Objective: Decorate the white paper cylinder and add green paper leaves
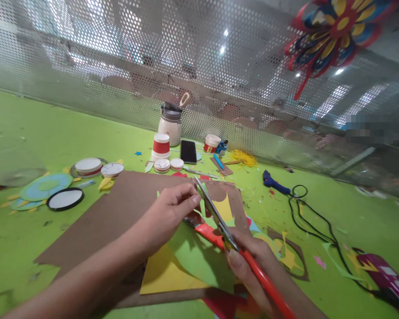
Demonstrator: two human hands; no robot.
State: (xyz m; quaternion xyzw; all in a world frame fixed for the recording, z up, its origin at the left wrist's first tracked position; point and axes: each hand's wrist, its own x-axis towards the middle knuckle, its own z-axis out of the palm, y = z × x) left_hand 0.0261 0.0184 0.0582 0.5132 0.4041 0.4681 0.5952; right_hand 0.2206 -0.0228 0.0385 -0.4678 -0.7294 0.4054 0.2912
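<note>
My right hand (252, 257) grips a pair of scissors (221, 221) with red handles, blades pointing up and away. Beside the blades, my left hand (173, 210) is closed in a pinch; whatever lies between thumb and finger is too hidden to make out. Below both hands, a red utility knife (211, 235) rests on green paper (196, 257). A yellow paper sheet (169, 274) lies at the near side, and another yellow cut piece (223, 207) is behind the scissors. Brown cardboard (119, 212) spreads under the papers.
White-lidded jars (161, 146), a flask (170, 126) and a phone (188, 151) stand or lie at the back. On the right are a blue glue gun (275, 182), black cord (319, 217) and a purple device (384, 274). Round paper cutouts (46, 186) lie left. A perforated screen (119, 66) rises behind.
</note>
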